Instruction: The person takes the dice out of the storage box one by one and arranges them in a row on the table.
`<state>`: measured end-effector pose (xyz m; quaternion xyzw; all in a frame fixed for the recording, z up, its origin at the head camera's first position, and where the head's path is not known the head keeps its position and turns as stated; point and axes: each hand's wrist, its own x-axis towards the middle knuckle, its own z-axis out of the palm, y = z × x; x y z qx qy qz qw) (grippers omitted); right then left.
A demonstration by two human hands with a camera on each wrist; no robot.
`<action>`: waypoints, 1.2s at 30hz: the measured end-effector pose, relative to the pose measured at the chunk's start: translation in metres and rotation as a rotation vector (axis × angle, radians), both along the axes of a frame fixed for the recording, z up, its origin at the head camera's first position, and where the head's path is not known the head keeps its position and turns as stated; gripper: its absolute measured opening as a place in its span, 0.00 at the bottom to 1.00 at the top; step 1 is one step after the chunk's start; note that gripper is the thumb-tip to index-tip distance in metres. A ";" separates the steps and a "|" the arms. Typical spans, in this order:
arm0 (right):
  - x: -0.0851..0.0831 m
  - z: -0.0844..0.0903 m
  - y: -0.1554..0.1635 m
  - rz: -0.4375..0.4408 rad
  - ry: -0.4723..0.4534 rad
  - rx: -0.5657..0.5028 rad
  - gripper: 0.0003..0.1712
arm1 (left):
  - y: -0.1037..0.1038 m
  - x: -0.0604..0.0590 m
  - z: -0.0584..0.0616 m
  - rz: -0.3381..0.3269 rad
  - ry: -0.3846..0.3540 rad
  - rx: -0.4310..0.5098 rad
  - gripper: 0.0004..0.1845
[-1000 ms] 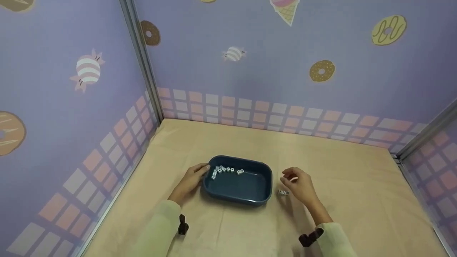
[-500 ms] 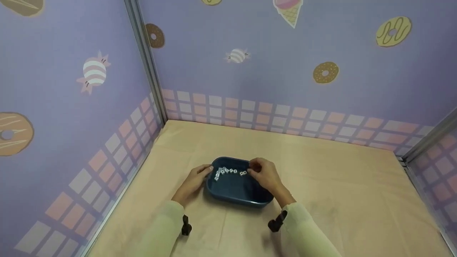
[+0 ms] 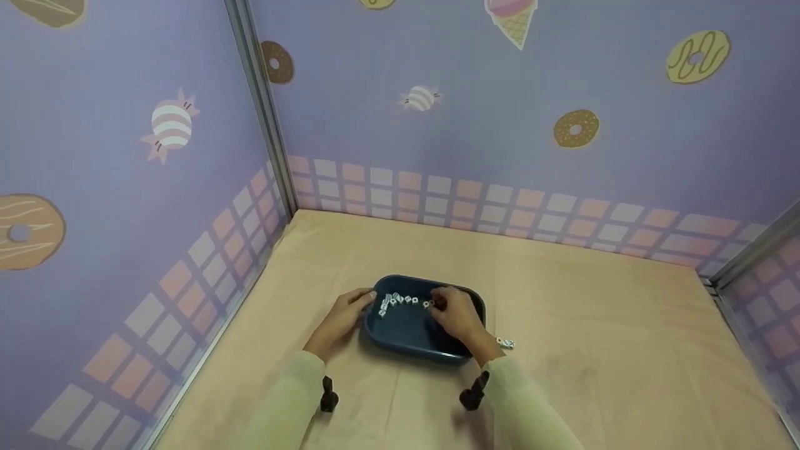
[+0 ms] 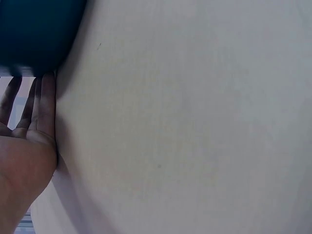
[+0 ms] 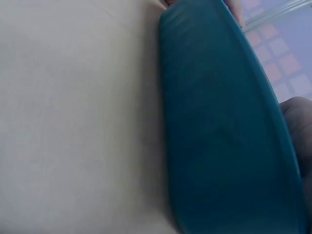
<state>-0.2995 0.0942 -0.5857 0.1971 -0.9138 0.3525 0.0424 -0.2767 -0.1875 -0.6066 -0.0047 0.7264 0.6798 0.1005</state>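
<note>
no text, label, brand or number can be read in any view; the small white cubes in the blue tray carry dark marks, perhaps letters or pips, but they are too small and blurred to make out; the lone white cube on the cloth beside the tray shows the same unreadable specks; the purple walls bear only drawn doughnuts, sweets and an ice-cream cone, no writing; both wrist views show plain surfaces
</note>
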 end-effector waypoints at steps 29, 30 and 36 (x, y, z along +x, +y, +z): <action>0.020 0.054 0.046 0.256 0.048 0.060 0.06 | -0.002 0.001 -0.001 -0.012 0.006 0.013 0.30; 0.023 0.058 0.056 0.259 0.051 0.056 0.06 | -0.002 0.001 -0.001 -0.020 0.000 0.028 0.31; 0.033 0.050 0.115 0.181 0.058 0.002 0.07 | -0.002 0.000 -0.001 -0.018 -0.028 0.061 0.31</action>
